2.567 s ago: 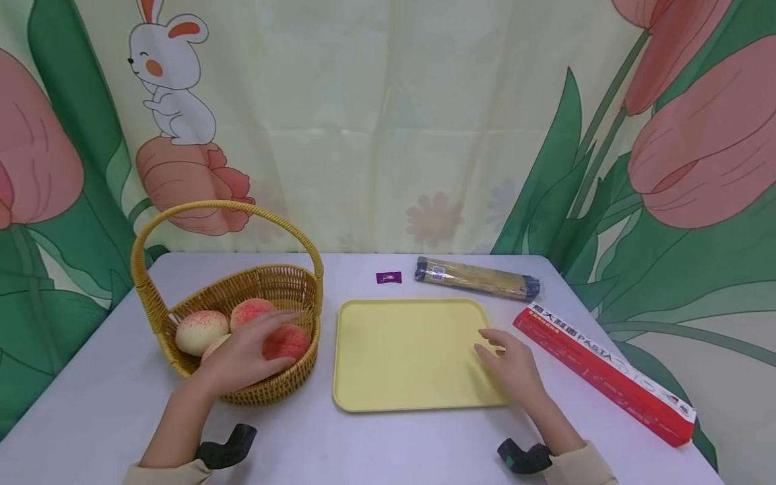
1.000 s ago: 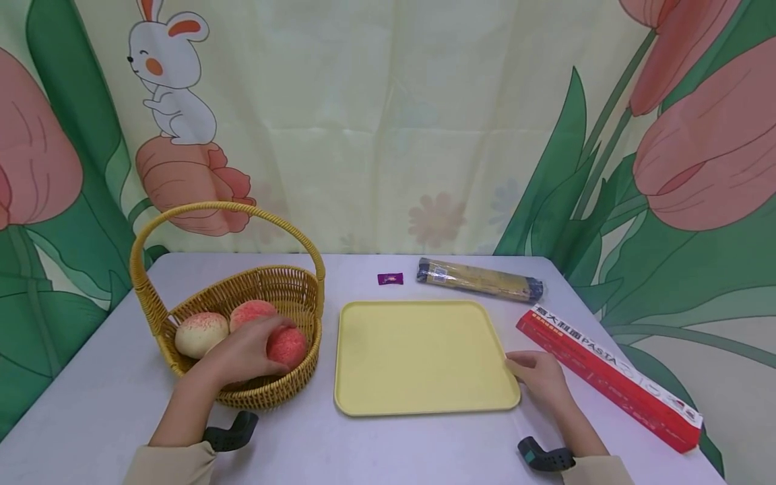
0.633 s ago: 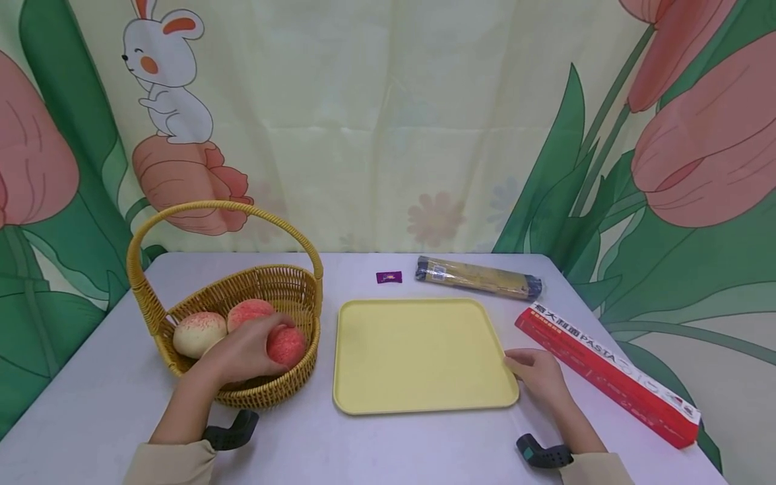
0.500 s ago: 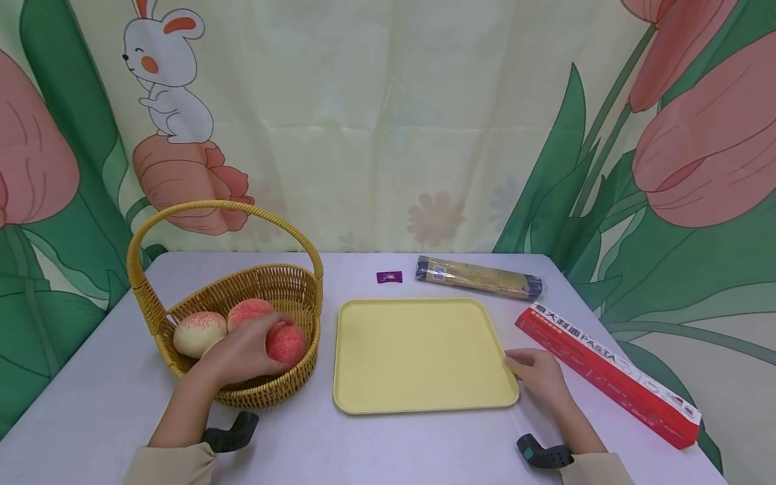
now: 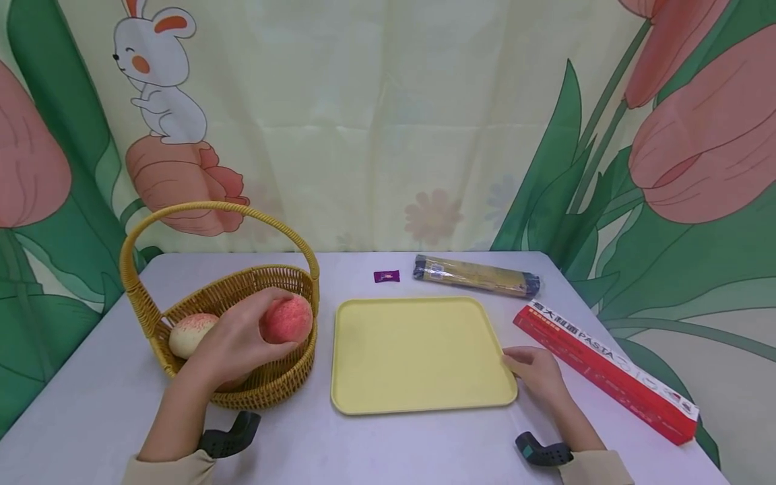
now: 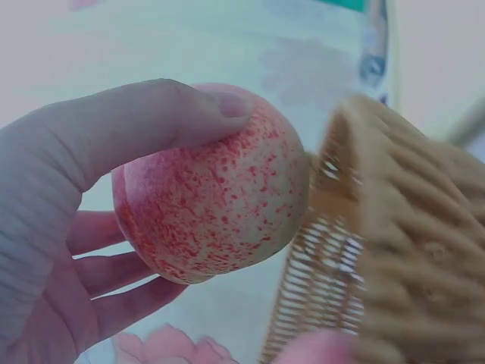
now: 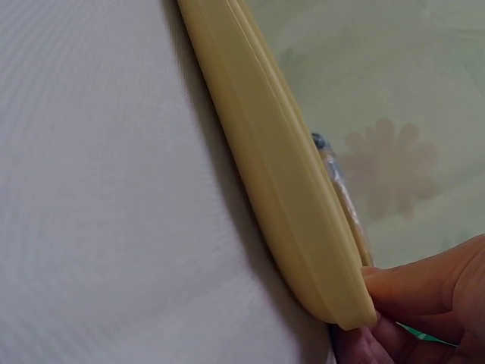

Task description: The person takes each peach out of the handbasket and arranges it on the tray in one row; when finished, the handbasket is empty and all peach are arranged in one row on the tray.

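Observation:
In the head view my left hand [image 5: 239,337] grips a pink-red peach [image 5: 288,318], raised to about the rim of the wicker basket [image 5: 275,389]. The left wrist view shows the thumb over the top of this speckled peach [image 6: 220,201] and fingers behind it, with the basket wall [image 6: 424,227] just beyond. A paler peach [image 5: 191,335] lies in the basket; others there are mostly hidden by my hand. My right hand [image 5: 539,376] pinches the right edge of the yellow tray [image 5: 424,357], thumb on its rim in the right wrist view.
A small purple wrapped candy [image 5: 386,276] lies behind the tray. Beside it is a long clear-wrapped pack of noodles [image 5: 475,275]. A red pasta box [image 5: 609,370] lies slanted at the right of the table. The basket's tall handle [image 5: 221,206] arches above its opening.
My left hand has closed round the peach and lifted it up from the basket's bottom. My right hand moved to the tray's right edge and took hold of it; the tray stays in place.

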{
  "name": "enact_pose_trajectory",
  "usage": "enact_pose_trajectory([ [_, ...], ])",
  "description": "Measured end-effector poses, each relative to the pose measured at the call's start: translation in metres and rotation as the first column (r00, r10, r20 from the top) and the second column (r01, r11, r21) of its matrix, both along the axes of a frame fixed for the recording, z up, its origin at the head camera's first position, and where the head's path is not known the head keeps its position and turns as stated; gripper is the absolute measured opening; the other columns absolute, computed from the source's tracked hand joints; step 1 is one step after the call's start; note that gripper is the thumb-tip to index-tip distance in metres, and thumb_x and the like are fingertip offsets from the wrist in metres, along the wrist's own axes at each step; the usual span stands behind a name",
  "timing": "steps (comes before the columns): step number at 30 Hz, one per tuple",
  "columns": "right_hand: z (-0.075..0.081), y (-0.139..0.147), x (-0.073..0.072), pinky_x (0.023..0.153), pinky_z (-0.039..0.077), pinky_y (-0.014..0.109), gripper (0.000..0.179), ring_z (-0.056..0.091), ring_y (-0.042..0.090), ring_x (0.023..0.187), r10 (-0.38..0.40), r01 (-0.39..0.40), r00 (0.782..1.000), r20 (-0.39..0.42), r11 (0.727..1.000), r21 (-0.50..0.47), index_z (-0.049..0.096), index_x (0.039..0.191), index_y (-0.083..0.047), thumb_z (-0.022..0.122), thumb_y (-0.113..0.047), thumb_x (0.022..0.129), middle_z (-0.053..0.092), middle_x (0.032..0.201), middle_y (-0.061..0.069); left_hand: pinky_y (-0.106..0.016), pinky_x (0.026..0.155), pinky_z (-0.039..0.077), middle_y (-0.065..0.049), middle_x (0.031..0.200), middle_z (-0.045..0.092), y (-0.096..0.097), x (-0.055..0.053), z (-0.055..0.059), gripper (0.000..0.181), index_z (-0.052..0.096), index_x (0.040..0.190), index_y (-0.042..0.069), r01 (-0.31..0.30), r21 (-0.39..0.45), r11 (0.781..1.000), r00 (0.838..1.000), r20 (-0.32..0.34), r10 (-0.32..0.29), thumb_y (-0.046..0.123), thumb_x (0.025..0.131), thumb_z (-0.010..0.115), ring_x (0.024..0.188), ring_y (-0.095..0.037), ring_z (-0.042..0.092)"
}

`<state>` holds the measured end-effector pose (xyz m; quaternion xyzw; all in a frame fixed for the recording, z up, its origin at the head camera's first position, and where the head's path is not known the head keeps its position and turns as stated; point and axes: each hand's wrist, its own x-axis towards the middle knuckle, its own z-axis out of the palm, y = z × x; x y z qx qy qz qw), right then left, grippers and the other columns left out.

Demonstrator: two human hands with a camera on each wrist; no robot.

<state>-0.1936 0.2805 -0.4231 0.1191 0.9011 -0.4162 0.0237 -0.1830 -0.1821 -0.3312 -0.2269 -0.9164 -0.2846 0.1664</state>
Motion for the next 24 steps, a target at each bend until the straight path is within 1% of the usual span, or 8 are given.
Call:
enact_pose_trajectory([
  [3, 0.000, 0.000, 0.000, 0.078, 0.051, 0.035, 0.037, 0.057, 0.033, 0.099, -0.005, 0.005, 1.000, 0.004, 1.000, -0.006, 0.060, 0.114, 0.005, 0.061, -0.021, 0.088, 0.060, 0.111, 0.021, -0.039, 0.073, 0.052, -0.001, 0.116, 0.054, 0.007, 0.002, 0.006, 0.070, 0.050, 0.120, 0.014, 0.025, 0.029, 0.999, 0.998, -0.053, -0.024, 0.022, 0.060, 0.087, 0.099, -0.018, 0.053],
  [6, 0.001, -0.001, 0.000, 0.078, 0.051, 0.035, 0.038, 0.057, 0.033, 0.099, -0.014, 0.015, 1.000, 0.008, 1.000, -0.011, 0.060, 0.114, 0.005, 0.062, -0.022, 0.088, 0.060, 0.111, 0.021, -0.036, 0.072, 0.053, 0.000, 0.116, 0.055, 0.017, 0.002, 0.008, 0.071, 0.051, 0.120, 0.014, 0.085, 0.108, 0.991, 0.996, -0.046, -0.081, 0.019, 0.059, 0.087, 0.097, -0.016, 0.055],
  [9, 0.001, -0.002, 0.000, 0.079, 0.051, 0.035, 0.038, 0.057, 0.032, 0.100, -0.025, 0.025, 1.000, 0.010, 1.000, -0.012, 0.060, 0.115, 0.004, 0.062, -0.022, 0.088, 0.060, 0.111, 0.020, -0.032, 0.073, 0.052, 0.001, 0.113, 0.056, 0.031, -0.001, 0.005, 0.070, 0.052, 0.119, 0.014, 0.146, 0.197, 0.969, 0.989, -0.018, -0.145, 0.017, 0.059, 0.087, 0.094, -0.014, 0.056],
  [11, 0.001, -0.002, 0.000, 0.079, 0.051, 0.036, 0.038, 0.056, 0.032, 0.101, -0.026, 0.026, 1.000, 0.009, 1.000, -0.015, 0.060, 0.115, 0.003, 0.062, -0.023, 0.088, 0.060, 0.111, 0.019, -0.032, 0.074, 0.052, 0.000, 0.111, 0.057, 0.043, -0.005, 0.001, 0.068, 0.053, 0.118, 0.013, 0.174, 0.238, 0.955, 0.984, -0.001, -0.179, 0.018, 0.059, 0.087, 0.093, -0.014, 0.057],
  [15, 0.001, -0.002, 0.001, 0.080, 0.050, 0.037, 0.038, 0.055, 0.033, 0.101, -0.026, 0.026, 1.000, 0.006, 0.999, -0.030, 0.060, 0.115, 0.004, 0.062, -0.022, 0.088, 0.060, 0.111, 0.020, -0.031, 0.077, 0.051, 0.002, 0.109, 0.058, 0.072, -0.016, -0.010, 0.065, 0.053, 0.116, 0.015, 0.194, 0.297, 0.935, 0.974, 0.056, -0.220, 0.021, 0.061, 0.086, 0.092, -0.012, 0.057],
  [17, 0.001, -0.002, 0.002, 0.081, 0.050, 0.038, 0.038, 0.055, 0.033, 0.102, -0.031, 0.032, 0.999, 0.009, 0.999, -0.040, 0.060, 0.115, 0.004, 0.062, -0.022, 0.088, 0.060, 0.111, 0.021, -0.030, 0.078, 0.050, 0.002, 0.109, 0.058, 0.089, -0.021, -0.018, 0.064, 0.053, 0.116, 0.016, 0.201, 0.337, 0.920, 0.967, 0.084, -0.242, 0.021, 0.062, 0.086, 0.093, -0.012, 0.057],
  [21, 0.001, -0.003, 0.002, 0.083, 0.049, 0.039, 0.038, 0.054, 0.034, 0.104, -0.049, 0.050, 0.999, 0.014, 0.998, -0.049, 0.060, 0.116, 0.004, 0.062, -0.022, 0.088, 0.059, 0.113, 0.020, -0.027, 0.076, 0.050, 0.002, 0.110, 0.057, 0.124, -0.028, -0.035, 0.064, 0.053, 0.116, 0.016, 0.220, 0.414, 0.883, 0.952, 0.107, -0.287, 0.019, 0.061, 0.086, 0.094, -0.013, 0.057],
  [24, 0.001, -0.003, 0.002, 0.084, 0.048, 0.039, 0.037, 0.053, 0.034, 0.106, -0.054, 0.055, 0.998, 0.014, 0.997, -0.045, 0.060, 0.116, 0.003, 0.062, -0.022, 0.088, 0.059, 0.113, 0.020, -0.025, 0.074, 0.050, 0.002, 0.110, 0.057, 0.149, -0.030, -0.046, 0.064, 0.053, 0.116, 0.016, 0.235, 0.438, 0.868, 0.939, 0.129, -0.320, 0.020, 0.062, 0.086, 0.093, -0.014, 0.057],
])
